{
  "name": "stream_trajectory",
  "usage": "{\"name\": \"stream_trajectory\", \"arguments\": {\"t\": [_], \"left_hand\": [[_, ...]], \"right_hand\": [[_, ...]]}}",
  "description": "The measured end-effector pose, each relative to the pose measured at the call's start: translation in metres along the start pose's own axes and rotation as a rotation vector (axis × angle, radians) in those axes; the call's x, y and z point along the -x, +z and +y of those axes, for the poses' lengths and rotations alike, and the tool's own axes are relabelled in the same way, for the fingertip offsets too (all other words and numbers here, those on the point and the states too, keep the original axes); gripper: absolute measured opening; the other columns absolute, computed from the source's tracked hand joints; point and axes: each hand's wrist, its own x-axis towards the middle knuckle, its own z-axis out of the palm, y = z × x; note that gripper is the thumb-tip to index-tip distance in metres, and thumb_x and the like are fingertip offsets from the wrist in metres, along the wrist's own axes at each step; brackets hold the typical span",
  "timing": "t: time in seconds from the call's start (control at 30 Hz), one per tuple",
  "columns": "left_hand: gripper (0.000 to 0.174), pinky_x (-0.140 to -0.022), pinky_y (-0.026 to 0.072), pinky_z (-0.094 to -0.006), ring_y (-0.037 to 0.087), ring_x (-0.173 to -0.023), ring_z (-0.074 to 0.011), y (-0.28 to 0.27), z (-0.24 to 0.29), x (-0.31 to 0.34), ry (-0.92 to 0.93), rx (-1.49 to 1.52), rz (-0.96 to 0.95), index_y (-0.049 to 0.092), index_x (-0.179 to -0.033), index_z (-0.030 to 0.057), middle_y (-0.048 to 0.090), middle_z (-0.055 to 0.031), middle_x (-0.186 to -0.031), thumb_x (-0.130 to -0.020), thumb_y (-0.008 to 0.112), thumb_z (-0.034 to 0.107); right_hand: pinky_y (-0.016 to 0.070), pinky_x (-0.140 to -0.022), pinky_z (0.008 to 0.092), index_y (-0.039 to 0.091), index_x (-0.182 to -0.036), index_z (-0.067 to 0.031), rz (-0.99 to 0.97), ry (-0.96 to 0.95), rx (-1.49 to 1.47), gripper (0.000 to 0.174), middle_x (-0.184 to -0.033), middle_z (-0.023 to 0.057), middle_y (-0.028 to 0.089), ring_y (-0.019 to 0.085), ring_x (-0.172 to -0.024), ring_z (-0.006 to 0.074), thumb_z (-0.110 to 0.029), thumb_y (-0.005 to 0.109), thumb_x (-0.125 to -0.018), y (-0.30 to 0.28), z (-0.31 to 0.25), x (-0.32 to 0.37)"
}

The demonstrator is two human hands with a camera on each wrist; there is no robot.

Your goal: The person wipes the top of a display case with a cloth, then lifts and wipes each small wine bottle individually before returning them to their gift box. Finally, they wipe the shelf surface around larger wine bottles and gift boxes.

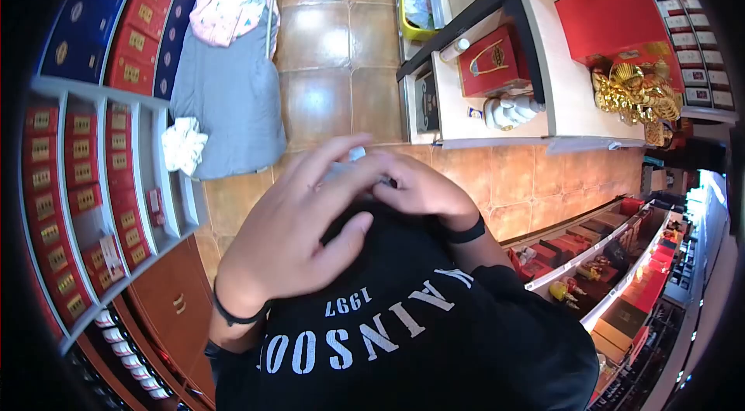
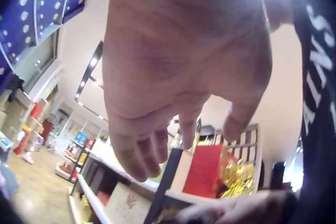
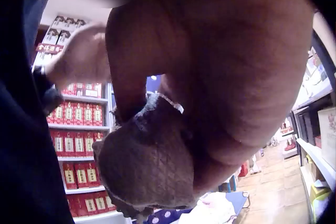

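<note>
In the head view the left hand (image 1: pixel 299 221) is held before the black shirt, palm down, its fingers loosely bent and spread. The left wrist view shows the same hand (image 2: pixel 184 71) from the palm side, with nothing in it. The right hand (image 1: pixel 423 186) is close beside it, its fingers partly behind the left ones. Seen from the right wrist, the right hand (image 3: pixel 226 77) grips a dark grey-brown textured cloth item (image 3: pixel 149 161) with a pale edge. In the head view only a small greyish part of the item shows between the hands.
Shelves of red boxes (image 1: pixel 81 151) stand at the left. A grey padded surface (image 1: pixel 229 93) carries a pink patterned cloth (image 1: pixel 233 0) and a white cloth (image 1: pixel 184 145). At the right, a display counter (image 1: pixel 574 93) holds red boxes and a gold figure (image 1: pixel 632 93). Tiled floor (image 1: pixel 318 38) runs between.
</note>
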Motion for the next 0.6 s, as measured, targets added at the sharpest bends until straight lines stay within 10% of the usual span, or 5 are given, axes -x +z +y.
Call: {"name": "stream_trajectory", "arguments": {"t": [0.3,0.6], "left_hand": [[0.024,-0.083,0.0533,-0.0452,0.069,-0.093,-0.0386,0.034,-0.078,-0.047,-0.394,0.019,0.023,0.069,-0.112,-0.0002,0.069,-0.0178,-0.094,-0.096,0.076,0.016],[0.015,-0.075,0.0515,-0.0385,0.066,-0.081,-0.0316,-0.013,-0.107,-0.121,-0.348,0.098,0.178,0.066,-0.099,-0.0031,0.065,-0.0158,-0.09,-0.096,0.074,0.009]], "right_hand": [[0.053,-0.101,0.0385,0.056,-0.143,-0.0022,-0.03,0.056,-0.16,0.046,-0.124,0.0176,0.07,0.069,-0.115,0.0317,-0.015,0.068,-0.1,-0.072,0.004,-0.036],[0.0544,-0.094,0.0454,0.057,-0.136,-0.0017,-0.211,0.165,-0.04,0.056,-0.118,0.0217,0.069,0.07,-0.108,0.0394,-0.039,0.077,-0.099,-0.117,0.013,-0.102]]}}
